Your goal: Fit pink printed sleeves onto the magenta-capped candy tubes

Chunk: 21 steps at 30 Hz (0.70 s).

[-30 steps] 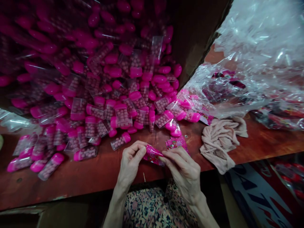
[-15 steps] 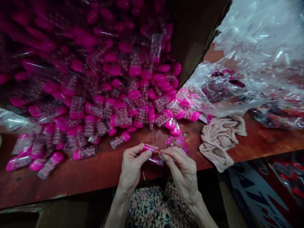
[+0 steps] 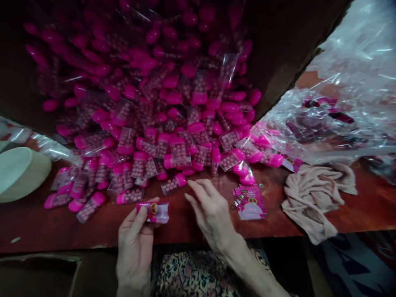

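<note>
Between thumb and fingers, my left hand (image 3: pixel 137 235) grips a small pink printed sleeve (image 3: pixel 153 212) with a clear, pale end pointing right. My right hand (image 3: pixel 208 212) holds nothing; its fingers are apart, reaching near a clear container of pink beads with a bright pink cap (image 3: pixel 173 184) lying at the front of the pile. Further right, more flat pink printed sleeves (image 3: pixel 250 201) lie on the table. Behind both hands spreads a large heap of the same capped bead containers (image 3: pixel 177 150), spilling out of a dark box.
The dark box wall (image 3: pixel 278 53) rises at the back right. Crumpled clear plastic (image 3: pixel 349 99) covers the right side, with a beige cloth (image 3: pixel 315 198) before it. A pale bowl (image 3: pixel 23 175) stands at the left on the reddish-brown table (image 3: pixel 37 231).
My right hand has let go of the pink sleeve and moved toward the containers, its fingers opening. My left hand has carried the sleeve left. The view has shifted left, bringing in the bowl.
</note>
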Each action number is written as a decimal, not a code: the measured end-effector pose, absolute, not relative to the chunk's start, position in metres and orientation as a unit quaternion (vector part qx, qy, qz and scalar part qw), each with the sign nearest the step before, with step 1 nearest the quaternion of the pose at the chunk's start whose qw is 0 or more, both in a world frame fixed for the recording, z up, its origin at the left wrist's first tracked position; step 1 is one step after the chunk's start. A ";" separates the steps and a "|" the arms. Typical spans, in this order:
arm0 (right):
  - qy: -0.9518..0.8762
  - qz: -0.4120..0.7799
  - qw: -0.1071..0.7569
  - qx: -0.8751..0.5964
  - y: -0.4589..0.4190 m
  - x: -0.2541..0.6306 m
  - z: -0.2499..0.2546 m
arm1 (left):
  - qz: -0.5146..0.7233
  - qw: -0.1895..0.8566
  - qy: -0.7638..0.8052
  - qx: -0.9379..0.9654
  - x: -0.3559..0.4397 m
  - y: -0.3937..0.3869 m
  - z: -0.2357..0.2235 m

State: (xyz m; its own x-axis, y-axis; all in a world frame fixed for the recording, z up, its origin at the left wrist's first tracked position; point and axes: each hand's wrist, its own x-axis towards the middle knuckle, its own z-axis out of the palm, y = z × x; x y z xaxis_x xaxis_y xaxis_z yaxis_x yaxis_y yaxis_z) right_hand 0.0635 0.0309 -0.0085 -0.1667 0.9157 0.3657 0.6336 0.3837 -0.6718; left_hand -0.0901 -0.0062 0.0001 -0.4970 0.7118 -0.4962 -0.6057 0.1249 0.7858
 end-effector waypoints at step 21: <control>-0.821 0.117 0.283 -0.482 0.024 0.052 -0.032 | 0.696 0.498 0.516 0.030 -0.089 0.009 -0.003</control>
State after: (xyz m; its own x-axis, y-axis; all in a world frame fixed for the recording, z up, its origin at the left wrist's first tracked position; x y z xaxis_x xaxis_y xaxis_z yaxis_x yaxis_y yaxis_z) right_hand 0.0522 0.0242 -0.0319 -0.3748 0.8574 0.3527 0.7248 0.5082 -0.4651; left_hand -0.0892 0.0093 -0.0034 -0.5017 0.7242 -0.4731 -0.6632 0.0291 0.7479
